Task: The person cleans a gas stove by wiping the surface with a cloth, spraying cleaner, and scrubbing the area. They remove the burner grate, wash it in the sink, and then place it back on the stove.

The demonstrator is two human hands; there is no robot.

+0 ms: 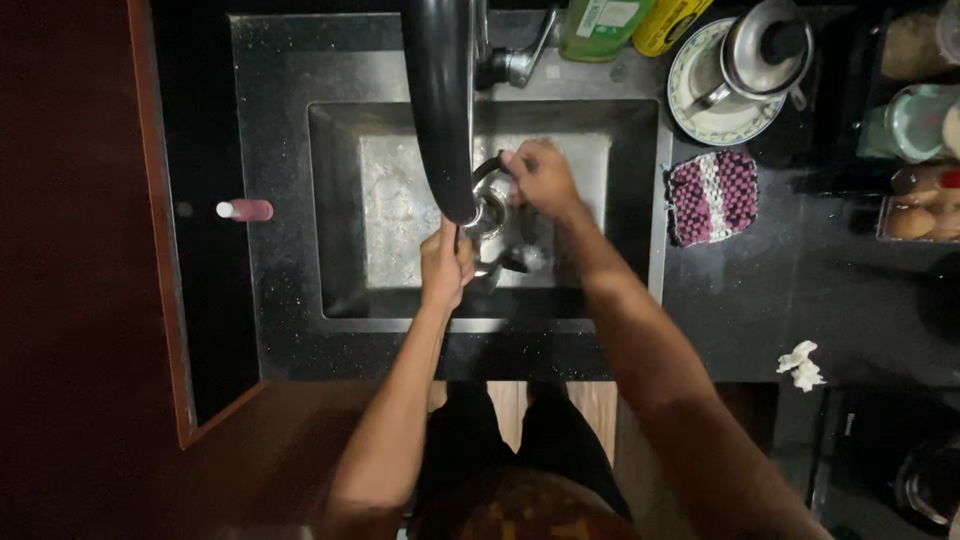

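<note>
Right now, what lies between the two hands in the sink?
In the head view, a small metal vessel lies between the left hand and the right hand, under the black tap.

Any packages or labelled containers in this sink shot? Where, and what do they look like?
Green bottle: behind the sink, right of the tap, pale label.
Yellow container: right beside the green bottle, cut off by the top edge.
Small bottle: lying on the counter left of the sink, pink body, white cap.
Clear egg box: far right edge, brown eggs inside.
No signs or screens.
</note>
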